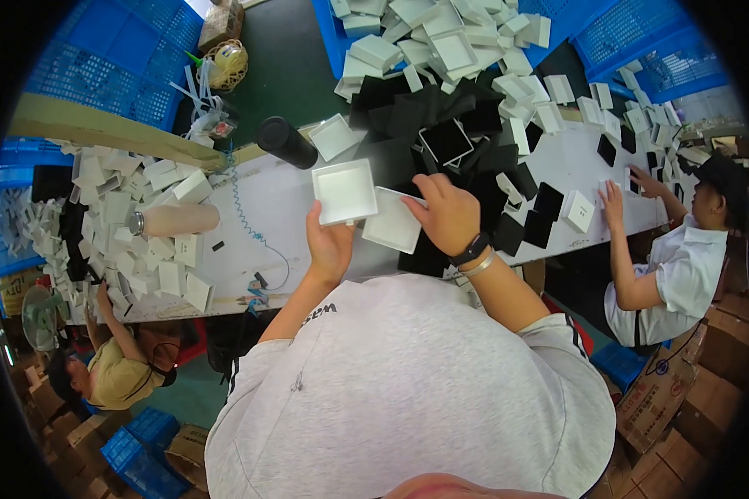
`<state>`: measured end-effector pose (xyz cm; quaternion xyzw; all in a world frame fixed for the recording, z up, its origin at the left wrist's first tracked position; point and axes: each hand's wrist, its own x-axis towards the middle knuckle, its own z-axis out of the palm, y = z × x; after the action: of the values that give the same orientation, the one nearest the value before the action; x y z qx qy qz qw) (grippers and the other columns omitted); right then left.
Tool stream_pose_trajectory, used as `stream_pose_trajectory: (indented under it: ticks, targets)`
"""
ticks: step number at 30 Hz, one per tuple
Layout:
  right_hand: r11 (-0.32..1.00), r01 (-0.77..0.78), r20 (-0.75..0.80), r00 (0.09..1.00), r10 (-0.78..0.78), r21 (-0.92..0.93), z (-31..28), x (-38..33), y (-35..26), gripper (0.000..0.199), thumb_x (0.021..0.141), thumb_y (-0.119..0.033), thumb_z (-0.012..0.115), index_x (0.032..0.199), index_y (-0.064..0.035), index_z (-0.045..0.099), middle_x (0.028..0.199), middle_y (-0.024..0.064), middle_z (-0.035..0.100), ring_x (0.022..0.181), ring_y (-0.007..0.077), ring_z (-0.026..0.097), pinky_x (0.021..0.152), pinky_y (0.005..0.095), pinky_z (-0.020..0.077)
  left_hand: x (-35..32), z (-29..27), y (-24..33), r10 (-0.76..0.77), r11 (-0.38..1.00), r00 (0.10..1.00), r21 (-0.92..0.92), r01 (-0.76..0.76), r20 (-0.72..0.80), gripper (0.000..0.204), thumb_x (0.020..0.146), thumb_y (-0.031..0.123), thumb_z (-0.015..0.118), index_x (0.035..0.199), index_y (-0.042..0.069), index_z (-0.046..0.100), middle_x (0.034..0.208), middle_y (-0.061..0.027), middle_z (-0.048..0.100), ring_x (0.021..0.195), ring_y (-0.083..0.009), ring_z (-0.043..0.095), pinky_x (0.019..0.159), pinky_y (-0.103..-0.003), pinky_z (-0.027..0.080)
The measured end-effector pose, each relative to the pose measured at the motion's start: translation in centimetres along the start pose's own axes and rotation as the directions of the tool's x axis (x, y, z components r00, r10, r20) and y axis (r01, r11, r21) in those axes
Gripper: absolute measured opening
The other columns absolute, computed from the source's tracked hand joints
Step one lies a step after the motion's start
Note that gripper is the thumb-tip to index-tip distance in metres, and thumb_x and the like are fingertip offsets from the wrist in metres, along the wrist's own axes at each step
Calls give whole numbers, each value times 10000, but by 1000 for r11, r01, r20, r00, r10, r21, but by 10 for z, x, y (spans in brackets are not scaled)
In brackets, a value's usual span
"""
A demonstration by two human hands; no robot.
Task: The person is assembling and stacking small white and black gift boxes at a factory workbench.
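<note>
My left hand (330, 244) grips an open, shallow white box (344, 190) by its near edge, hollow side up. Right beside it, a second white box half (393, 223) sits tilted, with the thumb of my right hand (448, 218) on its right corner and the fingers curled. Whether this second piece also rests on the table cannot be made out. Beyond my right hand lies a heap of black flat inserts (408, 112), with a white box holding a black panel (447, 143) on top. Another empty white box (335, 137) stands just past the held one.
A black bottle (287, 141) and a pink bottle (176, 219) are on the white table (308, 291). White boxes (133, 200) pile up at left; a blue crate (329, 41) of them stands at the back. Co-workers sit at right (670, 274) and lower left (125, 374).
</note>
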<state>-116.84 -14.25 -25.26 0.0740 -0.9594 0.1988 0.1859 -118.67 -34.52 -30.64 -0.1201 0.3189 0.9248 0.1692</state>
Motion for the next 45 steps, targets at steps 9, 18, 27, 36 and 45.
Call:
stream_pose_trajectory:
  ticks: [9, 18, 27, 36, 45]
  targets:
    - [901, -429, 82, 897, 434, -71, 12, 1, 78, 409, 784, -254, 719, 1086, -18, 577, 867, 75, 606, 775, 226, 609, 688, 313, 493, 3, 5, 2, -88, 992, 989, 96, 76, 121, 459, 935, 252, 414, 1332, 29, 361, 1314, -97, 459, 1239, -212, 418, 1060, -369, 295]
    - [371, -423, 203, 840, 504, 827, -10, 2, -39, 388, 841, -269, 684, 1073, 6, 538, 753, 8, 538, 647, 119, 485, 565, 271, 412, -19, 34, 15, 34, 939, 979, 329, -101, 203, 580, 883, 206, 433, 1405, 51, 235, 1347, -101, 409, 1239, -204, 416, 1046, -353, 310]
    - [598, -277, 194, 960, 201, 752, -8, -8, -62, 672, 913, -222, 564, 1418, 23, 194, 1245, 225, 442, 1126, 272, 463, 942, 350, 375, -40, 27, 14, 136, 838, 951, 480, -259, 277, 653, 891, 218, 561, 1397, 24, 197, 1327, -117, 382, 1212, -181, 388, 1025, -317, 300]
    - [353, -491, 426, 870, 248, 797, -8, -20, -46, 520, 891, -128, 595, 1332, -51, 331, 934, 101, 616, 811, 141, 595, 700, 244, 463, -49, 36, 23, -62, 762, 991, 647, -30, 119, 477, 896, 156, 604, 1277, 4, 360, 1183, -101, 503, 1075, -159, 488, 932, -290, 391]
    - [378, -596, 482, 800, 359, 708, -13, -23, -47, 390, 866, -135, 627, 1161, -23, 398, 858, 103, 633, 728, 165, 619, 643, 273, 477, -42, 44, 18, 66, 623, 995, 782, 14, -70, 309, 957, 276, 516, 1101, 3, 526, 1003, -57, 598, 927, -118, 541, 822, -256, 422]
